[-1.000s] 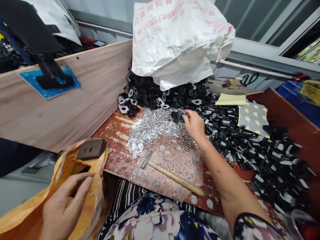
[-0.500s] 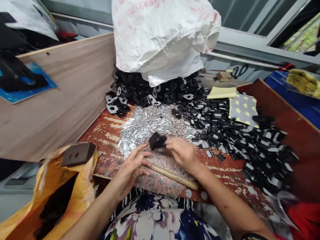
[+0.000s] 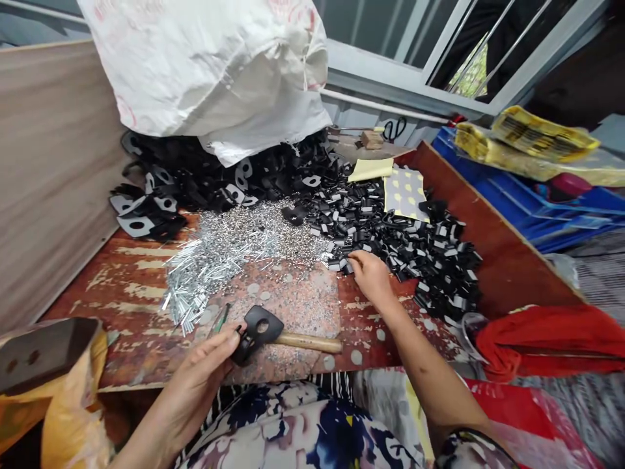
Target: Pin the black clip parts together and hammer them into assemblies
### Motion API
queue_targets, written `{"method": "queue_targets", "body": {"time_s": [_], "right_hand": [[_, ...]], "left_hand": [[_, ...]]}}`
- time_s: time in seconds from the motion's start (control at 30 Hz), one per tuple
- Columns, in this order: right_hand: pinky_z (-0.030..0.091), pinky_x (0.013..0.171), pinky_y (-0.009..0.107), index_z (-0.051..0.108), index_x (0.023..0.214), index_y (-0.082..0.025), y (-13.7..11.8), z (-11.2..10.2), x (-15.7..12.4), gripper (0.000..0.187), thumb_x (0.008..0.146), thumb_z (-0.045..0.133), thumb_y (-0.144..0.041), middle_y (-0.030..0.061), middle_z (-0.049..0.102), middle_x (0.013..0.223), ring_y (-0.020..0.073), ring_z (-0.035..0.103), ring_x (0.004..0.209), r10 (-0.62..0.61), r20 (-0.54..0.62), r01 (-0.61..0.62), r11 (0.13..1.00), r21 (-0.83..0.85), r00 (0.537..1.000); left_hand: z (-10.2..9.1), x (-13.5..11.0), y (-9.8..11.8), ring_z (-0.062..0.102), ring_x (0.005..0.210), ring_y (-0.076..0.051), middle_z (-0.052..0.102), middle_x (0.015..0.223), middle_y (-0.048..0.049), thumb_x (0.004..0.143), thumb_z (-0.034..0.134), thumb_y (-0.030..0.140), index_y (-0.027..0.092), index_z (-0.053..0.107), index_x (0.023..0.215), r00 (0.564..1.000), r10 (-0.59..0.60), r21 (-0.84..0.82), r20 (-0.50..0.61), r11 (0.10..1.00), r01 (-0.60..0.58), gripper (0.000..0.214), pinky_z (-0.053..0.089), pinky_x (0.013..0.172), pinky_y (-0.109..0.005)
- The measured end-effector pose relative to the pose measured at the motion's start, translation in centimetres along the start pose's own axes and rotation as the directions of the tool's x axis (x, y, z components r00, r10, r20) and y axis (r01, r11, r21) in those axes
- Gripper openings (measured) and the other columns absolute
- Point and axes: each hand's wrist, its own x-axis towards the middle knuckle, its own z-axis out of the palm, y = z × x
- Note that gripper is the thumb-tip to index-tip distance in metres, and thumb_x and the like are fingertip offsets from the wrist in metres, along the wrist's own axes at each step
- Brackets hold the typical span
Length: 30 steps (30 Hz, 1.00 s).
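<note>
My left hand [image 3: 208, 365] is closed on a black plastic part [image 3: 267, 331] with a round hole, held over the near edge of the table. Below that part lies a tool with a wooden handle [image 3: 315, 342]; its head is hidden. My right hand [image 3: 374, 279] reaches to the near edge of a heap of small black plastic pieces [image 3: 415, 241] with grey faces. Its thumb and forefinger pinch a small black piece [image 3: 347, 266] there. Loose metal pins [image 3: 188, 286] and small shiny metal bits [image 3: 293, 244] are spread across the middle of the table.
A white sack [image 3: 219, 78] rests over black parts with holes [image 3: 156, 212] at the back. Yellow sheets [image 3: 371, 169] lie on the heap. Wooden boards [image 3: 493, 221] wall the table's sides. A yellow bag [image 3: 73, 417] hangs at the left, a red cloth [image 3: 551, 339] at the right.
The black part, near both hands earlier, is now in my left hand, lower and closer to me. My right hand has moved away to the heap of small pieces. The view has turned right.
</note>
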Motion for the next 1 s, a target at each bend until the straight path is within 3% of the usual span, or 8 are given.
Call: {"method": "queue_targets", "body": {"time_s": [0.13,0.27,0.43,0.5,0.6,0.7,0.8,1.0], "right_hand": [[0.046,0.090,0.041,0.073,0.092,-0.019,-1.3,2.5,1.1,0.011,0.088,0.070,-0.029,0.0130,0.070,0.099,0.0283,0.060,0.099,0.007,0.028,-0.003,0.994,-0.113,1.000],[0.044,0.091,0.038,0.072,0.092,-0.022,-1.8,3.2,1.1,0.007,0.087,0.066,-0.021,0.0093,0.069,0.103,0.0264,0.058,0.103,-0.039,0.020,0.041,0.994,-0.099,0.999],[0.049,0.094,0.041,0.071,0.103,-0.020,-4.0,1.6,0.0,0.024,0.094,0.049,-0.016,0.0102,0.074,0.101,0.0250,0.065,0.100,-0.091,-0.090,0.096,0.994,0.048,0.992],[0.049,0.102,0.046,0.072,0.106,-0.023,-6.7,1.1,-1.0,0.023,0.097,0.050,-0.020,0.0079,0.076,0.102,0.0240,0.068,0.101,-0.148,-0.147,0.173,0.968,0.180,0.978],[0.042,0.115,0.053,0.074,0.105,-0.028,-11.8,1.1,-3.2,0.023,0.095,0.057,-0.016,0.0011,0.079,0.101,0.0202,0.072,0.097,-0.282,-0.151,0.320,0.846,0.426,0.947],[0.037,0.119,0.058,0.074,0.107,-0.028,-15.5,1.7,-5.1,0.029,0.092,0.056,-0.011,0.0006,0.080,0.099,0.0192,0.073,0.097,-0.344,-0.112,0.347,0.763,0.546,0.932],[0.036,0.119,0.061,0.075,0.109,-0.030,-16.8,2.4,-6.0,0.032,0.092,0.056,-0.010,-0.0002,0.079,0.093,0.0192,0.073,0.091,-0.332,-0.096,0.322,0.741,0.590,0.938],[0.040,0.117,0.060,0.076,0.105,-0.031,-16.7,3.0,-6.2,0.029,0.092,0.058,-0.012,-0.0016,0.078,0.090,0.0177,0.073,0.081,-0.295,-0.059,0.260,0.712,0.652,0.954]], "left_hand": [[-0.2,-0.3,-0.6,0.061,0.077,-0.016,0.074,0.117,-0.0070,0.061,0.095,0.048,0.021,0.082,0.102,1.000,0.021,-0.037,0.011,0.999,-0.021,0.050,0.050,0.061,-0.022],[-0.8,-0.6,-0.5,0.056,0.069,-0.013,0.073,0.114,-0.0056,0.063,0.095,0.046,0.024,0.082,0.104,0.999,0.040,-0.015,0.035,0.999,-0.040,0.049,0.051,0.060,-0.023],[-0.5,-0.8,0.0,0.054,0.076,-0.014,0.064,0.122,-0.0085,0.068,0.091,0.045,0.019,0.081,0.082,0.987,0.125,0.065,0.101,0.989,-0.132,0.032,0.051,0.058,-0.023],[0.4,-0.7,0.3,0.053,0.072,-0.012,0.061,0.120,-0.0093,0.068,0.090,0.047,0.017,0.080,0.077,0.980,0.147,0.081,0.135,0.984,-0.159,0.032,0.050,0.056,-0.023],[2.0,-0.6,0.6,0.053,0.071,-0.011,0.057,0.121,-0.0094,0.067,0.090,0.046,0.017,0.081,0.077,0.968,0.165,0.063,0.187,0.982,-0.179,0.033,0.053,0.059,-0.024],[3.2,-0.6,0.7,0.057,0.079,-0.015,0.057,0.115,-0.0086,0.070,0.089,0.044,0.018,0.081,0.078,0.948,0.218,-0.008,0.233,0.975,-0.222,0.028,0.056,0.066,-0.027],[3.4,-0.7,0.6,0.057,0.082,-0.016,0.058,0.115,-0.0082,0.073,0.087,0.043,0.019,0.081,0.078,0.932,0.257,-0.062,0.254,0.966,-0.250,0.026,0.057,0.067,-0.027],[2.5,-0.7,0.5,0.056,0.079,-0.015,0.057,0.108,-0.0074,0.076,0.084,0.042,0.018,0.081,0.080,0.922,0.284,-0.086,0.263,0.959,-0.271,0.024,0.054,0.062,-0.024]]}}
